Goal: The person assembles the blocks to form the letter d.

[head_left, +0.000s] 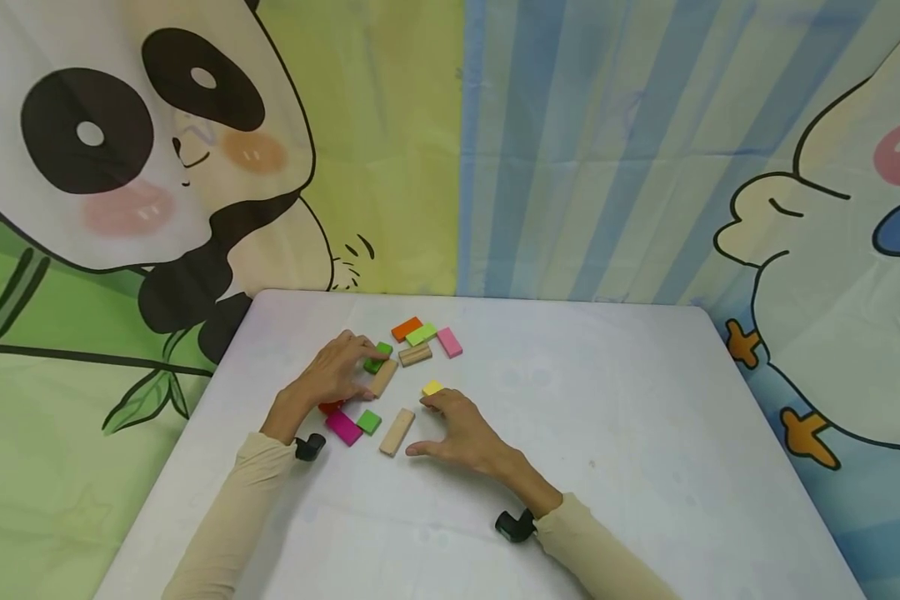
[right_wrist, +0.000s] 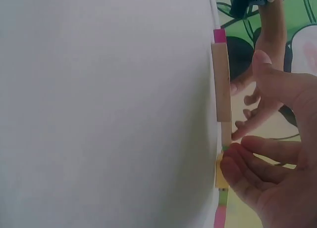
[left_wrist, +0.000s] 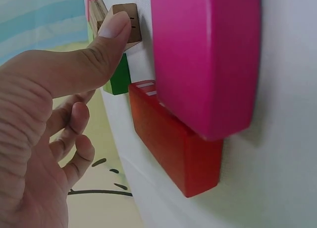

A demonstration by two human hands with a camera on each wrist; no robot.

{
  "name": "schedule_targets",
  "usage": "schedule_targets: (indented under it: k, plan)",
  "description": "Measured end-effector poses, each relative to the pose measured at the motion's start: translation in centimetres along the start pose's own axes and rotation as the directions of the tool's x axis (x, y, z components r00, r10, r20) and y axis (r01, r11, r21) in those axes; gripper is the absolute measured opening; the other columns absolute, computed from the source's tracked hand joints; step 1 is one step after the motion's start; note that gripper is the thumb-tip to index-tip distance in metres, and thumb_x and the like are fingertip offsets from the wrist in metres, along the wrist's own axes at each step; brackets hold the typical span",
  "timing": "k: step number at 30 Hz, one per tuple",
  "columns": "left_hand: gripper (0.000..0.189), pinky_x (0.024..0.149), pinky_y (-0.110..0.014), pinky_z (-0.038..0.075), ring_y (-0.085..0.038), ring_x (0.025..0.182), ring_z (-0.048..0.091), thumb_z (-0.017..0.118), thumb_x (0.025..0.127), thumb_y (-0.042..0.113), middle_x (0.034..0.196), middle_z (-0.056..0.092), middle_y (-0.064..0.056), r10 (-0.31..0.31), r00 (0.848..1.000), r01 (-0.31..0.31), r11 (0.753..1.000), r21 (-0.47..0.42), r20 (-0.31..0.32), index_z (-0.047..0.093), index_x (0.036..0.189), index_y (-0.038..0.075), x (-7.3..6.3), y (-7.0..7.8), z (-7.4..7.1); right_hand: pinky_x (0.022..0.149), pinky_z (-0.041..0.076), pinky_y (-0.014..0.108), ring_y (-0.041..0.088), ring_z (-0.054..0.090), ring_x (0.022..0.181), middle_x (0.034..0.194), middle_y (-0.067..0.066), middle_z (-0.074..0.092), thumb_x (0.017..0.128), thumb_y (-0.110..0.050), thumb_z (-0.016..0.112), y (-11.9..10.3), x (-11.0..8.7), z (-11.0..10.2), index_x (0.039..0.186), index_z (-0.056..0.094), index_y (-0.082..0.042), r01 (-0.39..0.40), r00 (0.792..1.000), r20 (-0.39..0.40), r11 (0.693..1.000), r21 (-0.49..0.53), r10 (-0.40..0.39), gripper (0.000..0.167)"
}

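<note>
My left hand (head_left: 332, 373) reaches over the left side of the block group, thumb and fingers apart. Its fingertips are at a dark green block (head_left: 377, 358) and the far end of a plain wooden block (head_left: 384, 379); the thumb lies by that block's near end. Under the wrist side sit a red block (left_wrist: 173, 144) and a magenta block (left_wrist: 198, 55), with a small green block (head_left: 369, 422) beside them. My right hand (head_left: 461, 432) hovers low with a wide gap between thumb and fingers. Its fingertips overlap a yellow block (head_left: 432, 387). Left of its thumb lies another wooden block (head_left: 397, 432).
Farther back on the white table (head_left: 607, 400) lie an orange block (head_left: 407, 328), a light green block (head_left: 422, 335), a pink block (head_left: 449, 342) and wooden pieces (head_left: 416, 355) side by side. A cartoon-printed curtain (head_left: 390, 167) stands behind the table's back edge.
</note>
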State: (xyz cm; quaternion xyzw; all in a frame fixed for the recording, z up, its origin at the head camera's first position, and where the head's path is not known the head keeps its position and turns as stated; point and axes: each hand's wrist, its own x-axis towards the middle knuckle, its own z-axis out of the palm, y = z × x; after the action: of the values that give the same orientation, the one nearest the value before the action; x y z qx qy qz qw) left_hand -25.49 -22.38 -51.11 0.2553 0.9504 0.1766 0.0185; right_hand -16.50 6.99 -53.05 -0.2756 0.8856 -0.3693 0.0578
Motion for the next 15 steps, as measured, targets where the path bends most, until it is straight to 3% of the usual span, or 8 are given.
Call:
schedule_targets:
  k: [4, 11, 15]
  plan:
    - [0.073, 0.092, -0.039, 0.043, -0.023, 0.108, 0.051, 0.103, 0.074, 0.03, 0.13, 0.072, -0.005, 0.011, 1.0, -0.011, 1.0, -0.004, -0.002, 0.075, 0.141, 0.019, 0.1, -0.2, 0.0, 0.11, 0.054, 0.042, 0.022, 0.063, 0.124, 0.135, 0.009, 0.069, 0.083, -0.05, 0.095, -0.9, 0.4, 0.5, 0.149, 0.062, -0.002, -0.014, 1.0, 0.023, 1.0, -0.027, 0.015, 0.088]
    - [0.074, 0.09, -0.041, 0.044, -0.025, 0.108, 0.053, 0.104, 0.072, 0.03, 0.128, 0.073, -0.006, 0.043, 0.999, -0.043, 0.999, 0.012, -0.012, 0.076, 0.139, 0.017, 0.4, -0.1, -0.1, 0.121, 0.049, 0.046, 0.03, 0.056, 0.146, 0.15, 0.015, 0.065, 0.082, -0.058, 0.093, -2.0, 1.0, 1.5, 0.151, 0.06, 0.0, -0.046, 0.998, 0.041, 0.989, -0.137, 0.052, 0.096]
    - [0.074, 0.088, -0.039, 0.044, -0.024, 0.108, 0.053, 0.104, 0.072, 0.031, 0.127, 0.073, -0.005, 0.037, 0.999, -0.036, 0.999, 0.018, -0.005, 0.076, 0.139, 0.018, 0.6, -0.3, 0.0, 0.121, 0.049, 0.045, 0.03, 0.057, 0.146, 0.149, 0.016, 0.066, 0.08, -0.058, 0.094, -2.4, 1.1, 1.9, 0.148, 0.061, 0.001, -0.059, 0.998, 0.027, 0.981, -0.187, 0.065, 0.096]
